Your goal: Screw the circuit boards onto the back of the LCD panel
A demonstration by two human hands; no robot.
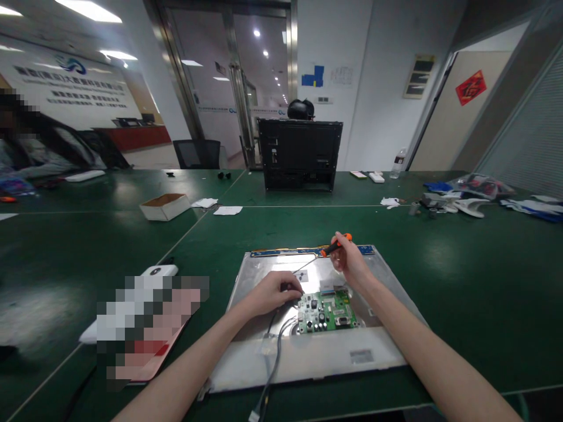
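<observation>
A screwdriver (333,248) with an orange and black handle is gripped in my right hand (349,259), above the far side of a silver display panel (259,281). Its thin shaft slants down and left toward my left hand (279,291). The tip is hidden behind that hand. My left fingers are closed in a pinch at the near-left corner of a green circuit board (329,310); what lies between them cannot be made out. Dark cables (278,357) run from the board's left side over the panel's near edge. A narrow blue board strip (281,252) lines the panel's far edge.
Left of the panel lie a white device (162,271) and a pinkish flat item (187,302), partly blurred out. Farther back are an open box (165,207), a black monitor housing (301,155) and a bottle (398,163). Bags and scraps (479,186) lie at right. A person sits at far left.
</observation>
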